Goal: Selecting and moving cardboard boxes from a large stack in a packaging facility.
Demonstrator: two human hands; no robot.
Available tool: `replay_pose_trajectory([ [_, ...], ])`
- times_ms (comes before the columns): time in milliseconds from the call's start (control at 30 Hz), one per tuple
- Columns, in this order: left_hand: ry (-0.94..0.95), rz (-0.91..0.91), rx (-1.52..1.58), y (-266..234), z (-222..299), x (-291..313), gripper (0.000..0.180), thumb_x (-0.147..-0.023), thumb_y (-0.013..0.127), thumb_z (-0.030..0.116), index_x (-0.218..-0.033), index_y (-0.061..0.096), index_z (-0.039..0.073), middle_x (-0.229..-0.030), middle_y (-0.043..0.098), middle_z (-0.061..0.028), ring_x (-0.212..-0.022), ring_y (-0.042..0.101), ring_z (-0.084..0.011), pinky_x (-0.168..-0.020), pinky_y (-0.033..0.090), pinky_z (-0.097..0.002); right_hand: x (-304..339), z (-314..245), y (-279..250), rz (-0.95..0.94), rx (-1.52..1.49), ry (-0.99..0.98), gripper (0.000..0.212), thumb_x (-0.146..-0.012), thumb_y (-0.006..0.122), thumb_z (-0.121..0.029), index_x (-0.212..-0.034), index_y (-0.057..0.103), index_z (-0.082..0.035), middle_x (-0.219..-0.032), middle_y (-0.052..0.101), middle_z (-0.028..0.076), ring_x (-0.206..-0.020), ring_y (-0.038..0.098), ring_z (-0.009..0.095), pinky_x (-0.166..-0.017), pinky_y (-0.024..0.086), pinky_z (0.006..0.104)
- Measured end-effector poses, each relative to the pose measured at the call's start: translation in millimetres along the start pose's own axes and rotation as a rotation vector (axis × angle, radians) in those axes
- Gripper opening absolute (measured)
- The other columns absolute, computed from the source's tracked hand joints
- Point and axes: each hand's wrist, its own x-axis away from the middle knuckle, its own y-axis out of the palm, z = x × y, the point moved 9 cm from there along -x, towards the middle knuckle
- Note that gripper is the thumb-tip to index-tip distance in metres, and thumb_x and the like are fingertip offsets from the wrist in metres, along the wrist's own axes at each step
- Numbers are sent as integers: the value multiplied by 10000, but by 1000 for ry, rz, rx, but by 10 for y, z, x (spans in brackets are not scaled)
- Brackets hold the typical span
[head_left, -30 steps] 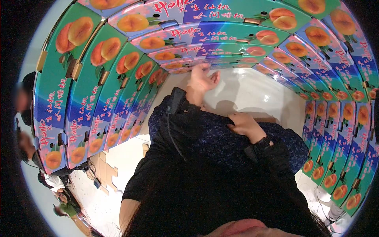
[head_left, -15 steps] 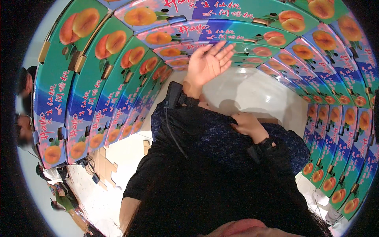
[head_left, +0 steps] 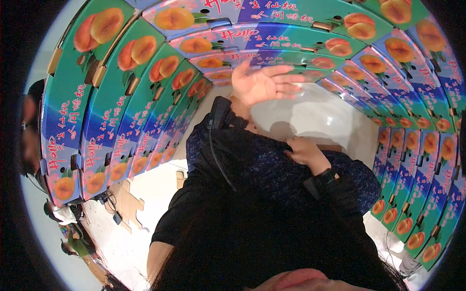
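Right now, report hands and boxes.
Left hand open, raised near stacked fruit boxes. Right hand gripping dark garment. Nothing between.

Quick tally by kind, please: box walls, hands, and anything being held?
Walls of green-and-blue cardboard fruit boxes: 3 (left, back, right)
Bare hands: 2 (left hand raised with fingers spread, right hand closed on fabric)
Dark blue knitted garment: 1
Total: 6
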Motion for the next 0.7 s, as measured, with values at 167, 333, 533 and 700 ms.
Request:
replay_pose_trajectory([
  [167,67,426,-62,-545,7,48,735,-872,461,516,-1406,343,24,-1458,325,-251,-1318,381,-345,-1092,241,-507,-4,59,87,7,46,-26,319,-822,633,-253,-1058,574,-46,-951,617,219,-928,587,401,-792,471,469],
  [333,-88,1092,210,-1230,-319,606,767,-858,525,380,-1439,199,0,-1426,369,-248,-1314,370,-311,-1043,269,-398,-4,13,48,17,36,-38,296,-814,612,-273,-953,620,-12,-955,627,228,-932,595,408,-804,480,487],
  [533,-61,763,46,-828,-254,158,881,-850,494,574,-1467,178,30,-1476,259,-277,-1352,313,-338,-1092,235,-472,-8,-14,15,28,84,-51,290,-799,623,-282,-915,629,-16,-916,646,222,-891,610,411,-784,484,493],
  [700,15,59,-141,-75,20,-33,1039,-763,400,805,-1496,201,96,-1512,179,-272,-1357,315,-358,-1111,222,-512,-19,15,33,23,141,-28,294,-798,625,-289,-906,628,-15,-888,649,217,-865,614,416,-764,487,505],
])
